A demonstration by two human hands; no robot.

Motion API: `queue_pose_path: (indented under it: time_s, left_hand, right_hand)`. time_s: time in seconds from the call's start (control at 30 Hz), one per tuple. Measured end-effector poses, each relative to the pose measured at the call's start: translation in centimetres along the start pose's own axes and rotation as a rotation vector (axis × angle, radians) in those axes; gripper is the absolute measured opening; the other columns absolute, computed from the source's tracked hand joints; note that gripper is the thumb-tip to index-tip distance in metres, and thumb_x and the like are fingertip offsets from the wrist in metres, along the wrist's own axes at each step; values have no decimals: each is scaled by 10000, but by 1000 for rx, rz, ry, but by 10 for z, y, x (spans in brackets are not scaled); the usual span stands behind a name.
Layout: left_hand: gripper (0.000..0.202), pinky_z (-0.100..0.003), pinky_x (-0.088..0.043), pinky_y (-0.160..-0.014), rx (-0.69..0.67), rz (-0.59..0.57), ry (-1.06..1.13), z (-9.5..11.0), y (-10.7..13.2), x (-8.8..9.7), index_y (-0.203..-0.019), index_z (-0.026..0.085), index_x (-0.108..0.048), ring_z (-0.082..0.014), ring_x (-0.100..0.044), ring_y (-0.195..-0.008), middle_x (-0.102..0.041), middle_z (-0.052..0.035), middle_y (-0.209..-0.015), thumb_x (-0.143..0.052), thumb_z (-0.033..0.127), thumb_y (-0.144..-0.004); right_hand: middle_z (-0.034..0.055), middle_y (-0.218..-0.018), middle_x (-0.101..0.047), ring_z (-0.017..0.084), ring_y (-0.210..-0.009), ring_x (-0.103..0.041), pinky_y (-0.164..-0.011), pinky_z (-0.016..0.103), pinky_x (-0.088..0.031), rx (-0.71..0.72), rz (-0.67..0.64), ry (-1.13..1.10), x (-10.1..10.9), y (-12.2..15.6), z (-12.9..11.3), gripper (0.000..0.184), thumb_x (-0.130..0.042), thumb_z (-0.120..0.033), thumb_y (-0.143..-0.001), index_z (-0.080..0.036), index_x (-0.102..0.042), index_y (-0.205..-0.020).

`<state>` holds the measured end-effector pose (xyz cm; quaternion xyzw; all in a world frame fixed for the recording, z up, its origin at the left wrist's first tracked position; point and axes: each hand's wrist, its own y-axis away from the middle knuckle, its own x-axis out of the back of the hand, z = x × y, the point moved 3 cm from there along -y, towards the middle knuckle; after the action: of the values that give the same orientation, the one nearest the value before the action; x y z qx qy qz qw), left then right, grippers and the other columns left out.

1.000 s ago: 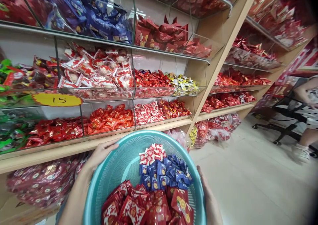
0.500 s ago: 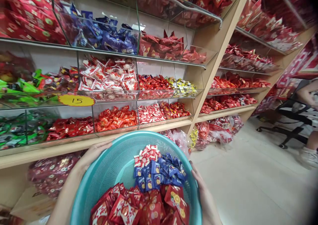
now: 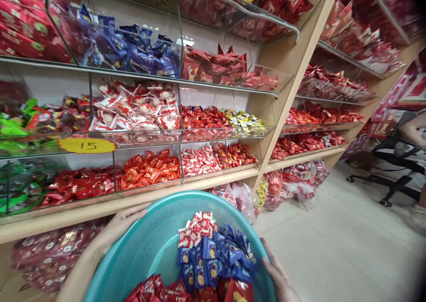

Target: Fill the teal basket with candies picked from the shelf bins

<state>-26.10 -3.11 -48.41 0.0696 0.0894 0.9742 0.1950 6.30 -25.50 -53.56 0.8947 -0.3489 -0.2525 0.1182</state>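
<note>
Between my hands is a round teal plastic basket (image 3: pixel 146 235) with mesh walls, cut off by the bottom of the view. My left hand (image 3: pixel 123 220) grips its left rim, and my right hand (image 3: pixel 278 271) holds the right side. Inside lie small red-and-white wrapped candies (image 3: pixel 197 228) at the back. Blue wrapped candies (image 3: pixel 216 257) are heaped in front of them on the right. Larger red packets (image 3: pixel 159 291) fill the near part, partly out of view. The fingertips of both hands are partly hidden by the rim.
Ahead stand wooden shelves with clear dividers, holding orange-red candies (image 3: pixel 149 168), blue packets (image 3: pixel 136 53) and green candies (image 3: pixel 16 124). A yellow price tag (image 3: pixel 87 145) reads 15. Filled plastic bags (image 3: pixel 239 200) sit below on the floor. At right are an office chair (image 3: pixel 392 177) and a seated person's arm.
The basket and both hands sit slightly lower in view, so less of the red packets shows. The shelves have shifted a little left and down on the left side.
</note>
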Motion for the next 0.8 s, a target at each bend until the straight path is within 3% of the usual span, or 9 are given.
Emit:
queue_pose_path:
  time_s: [0.27,0.43,0.63,0.8]
  left_hand:
    - [452,-268,-467,-844,97,39,27,-5,-16,1,-1011,250,-652,-212,-591,-987,-641,-32,-1062,-697,442,-603]
    - [570,-269,-391,-920,58,40,-18,8,-18,-1,-1159,146,-543,-198,-531,-1065,-591,-40,-1143,-672,397,-663]
    - [572,-280,-460,-837,103,85,-41,28,4,-2,-1157,122,-539,-202,-585,-980,-640,-43,-1055,-674,376,-662]
    - [532,-284,-465,-833,92,106,-24,33,26,-11,-1074,131,-607,-219,-589,-974,-654,-52,-1027,-700,384,-615]
  right_hand:
    - [-11,-1224,-533,223,-1037,-549,-897,396,-431,-103,8,0,-21,12,-26,617,-622,-406,-686,-362,-401,-1260]
    - [8,-1181,-567,205,-870,-623,-789,384,-496,-92,-58,-49,-30,17,-38,636,-595,-375,-715,-373,-337,-1296]
    - [8,-1130,-601,200,-806,-638,-720,370,-522,-51,-104,-4,-26,26,-43,638,-562,-374,-737,-354,-300,-1319]
    - [1,-1103,-616,214,-793,-643,-729,394,-518,-130,-98,-31,-16,40,-44,646,-593,-369,-710,-377,-329,-1299]
